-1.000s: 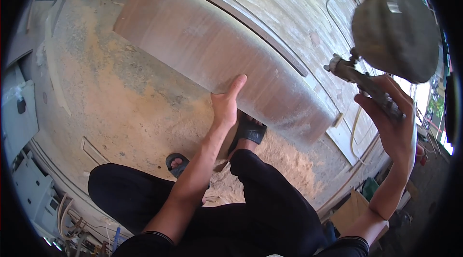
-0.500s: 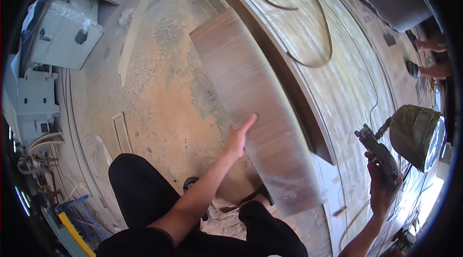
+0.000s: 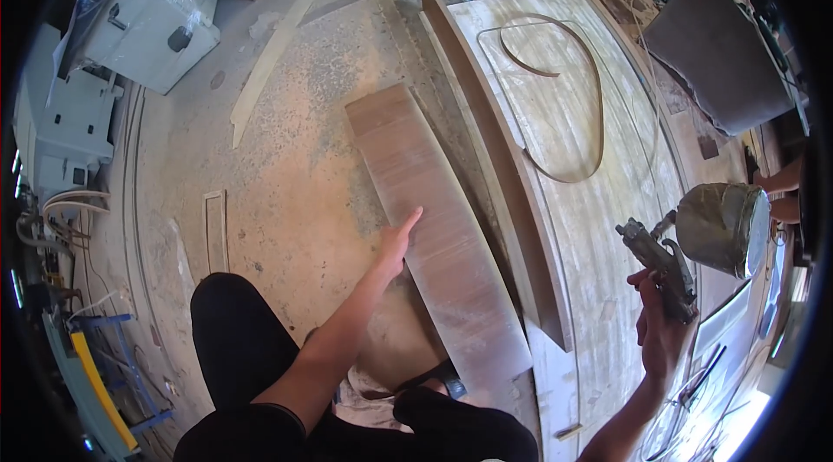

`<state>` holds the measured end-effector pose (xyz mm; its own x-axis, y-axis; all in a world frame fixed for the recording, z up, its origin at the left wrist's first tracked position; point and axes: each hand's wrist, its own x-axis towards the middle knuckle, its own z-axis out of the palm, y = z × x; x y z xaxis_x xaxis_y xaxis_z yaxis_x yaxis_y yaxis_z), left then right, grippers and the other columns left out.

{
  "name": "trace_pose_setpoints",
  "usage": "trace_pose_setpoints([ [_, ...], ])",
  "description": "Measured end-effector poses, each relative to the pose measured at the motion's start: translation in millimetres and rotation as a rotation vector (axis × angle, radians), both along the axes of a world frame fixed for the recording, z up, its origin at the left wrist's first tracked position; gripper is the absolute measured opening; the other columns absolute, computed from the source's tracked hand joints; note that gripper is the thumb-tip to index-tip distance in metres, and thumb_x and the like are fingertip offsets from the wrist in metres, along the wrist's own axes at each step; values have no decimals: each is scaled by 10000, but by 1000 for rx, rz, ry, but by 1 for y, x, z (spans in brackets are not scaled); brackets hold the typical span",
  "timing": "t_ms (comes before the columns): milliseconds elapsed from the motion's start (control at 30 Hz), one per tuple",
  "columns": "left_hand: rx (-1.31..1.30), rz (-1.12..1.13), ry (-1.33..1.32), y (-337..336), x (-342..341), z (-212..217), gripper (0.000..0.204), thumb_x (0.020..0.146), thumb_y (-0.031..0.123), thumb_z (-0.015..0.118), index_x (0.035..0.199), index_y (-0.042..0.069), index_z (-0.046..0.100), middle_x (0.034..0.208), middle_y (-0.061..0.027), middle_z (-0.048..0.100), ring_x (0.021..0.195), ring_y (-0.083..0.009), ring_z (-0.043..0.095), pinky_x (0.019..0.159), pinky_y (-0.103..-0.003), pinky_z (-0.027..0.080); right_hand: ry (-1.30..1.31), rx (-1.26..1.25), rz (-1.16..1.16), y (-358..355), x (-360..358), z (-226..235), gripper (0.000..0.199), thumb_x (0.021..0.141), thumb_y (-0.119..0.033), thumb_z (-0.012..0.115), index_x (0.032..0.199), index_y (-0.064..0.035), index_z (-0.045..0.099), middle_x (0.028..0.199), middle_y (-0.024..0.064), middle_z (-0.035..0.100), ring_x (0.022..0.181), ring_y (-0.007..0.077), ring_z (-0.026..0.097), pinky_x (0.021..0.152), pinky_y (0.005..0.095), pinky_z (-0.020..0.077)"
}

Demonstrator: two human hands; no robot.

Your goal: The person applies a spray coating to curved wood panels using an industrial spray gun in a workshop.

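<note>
A long brown wooden board (image 3: 434,228) slants across the middle, held near its left edge by my left hand (image 3: 395,247). One digit lies on its upper face; the other fingers are partly hidden at the edge. Over to the right, my right hand (image 3: 659,332) is closed round the grip of a dark spray gun (image 3: 657,261). A dusty, roundish paint cup (image 3: 716,223) is attached to the gun. The gun hangs above a pale work surface, apart from the board.
Right of the board, a long brown panel (image 3: 499,167) stands on edge beside the pale streaked sheet (image 3: 564,54). A curved strip (image 3: 599,128) lies on that sheet. Light metal cabinets (image 3: 156,28) stand far left, a blue and yellow frame (image 3: 100,384) near left. Another person's leg shows at the far right.
The view has shifted. The board looks narrower and shows lower and farther left, with my left hand still on it. The spray gun in my right hand has moved left in the picture.
</note>
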<state>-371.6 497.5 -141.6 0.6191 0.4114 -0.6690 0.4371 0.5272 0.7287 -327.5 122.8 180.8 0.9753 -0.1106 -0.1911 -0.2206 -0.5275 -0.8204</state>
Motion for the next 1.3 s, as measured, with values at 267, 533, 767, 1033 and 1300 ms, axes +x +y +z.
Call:
trace_pose_setpoints([
  [267,73,-78,-29,5,53,39,762,872,433,865,1381,-77,616,1326,-157,686,1184,-260,666,1007,-430,550,207,200,121,-3,43,5,227,1016,-228,740,1143,-40,756,699,-26,628,466,26,442,426,246,321],
  [533,633,-531,176,131,156,199,839,916,544,778,1425,-93,581,1390,-198,663,1312,-300,621,1137,-411,482,115,207,279,60,120,23,324,1071,-270,651,1252,-8,711,1001,56,768,468,54,523,417,252,407],
  [767,283,-419,-141,158,210,222,661,919,424,816,1273,-117,678,1203,-201,749,1056,-260,747,942,-374,594,-6,311,216,152,195,21,338,1081,-306,626,1154,17,696,968,100,778,408,54,467,389,242,352],
  [1033,142,-154,-222,143,212,102,500,906,322,850,1188,-73,735,1106,-155,773,991,-201,730,875,-340,578,257,-116,257,229,246,-18,293,1072,-285,645,1013,-21,757,729,16,699,404,33,431,391,252,306],
  [1300,-6,-151,-247,125,215,71,464,896,298,862,1160,-64,741,1077,-136,777,942,-184,729,856,-326,571,275,-273,206,252,251,-36,318,1057,-305,668,921,-42,782,451,-37,434,390,46,390,435,284,271],
])
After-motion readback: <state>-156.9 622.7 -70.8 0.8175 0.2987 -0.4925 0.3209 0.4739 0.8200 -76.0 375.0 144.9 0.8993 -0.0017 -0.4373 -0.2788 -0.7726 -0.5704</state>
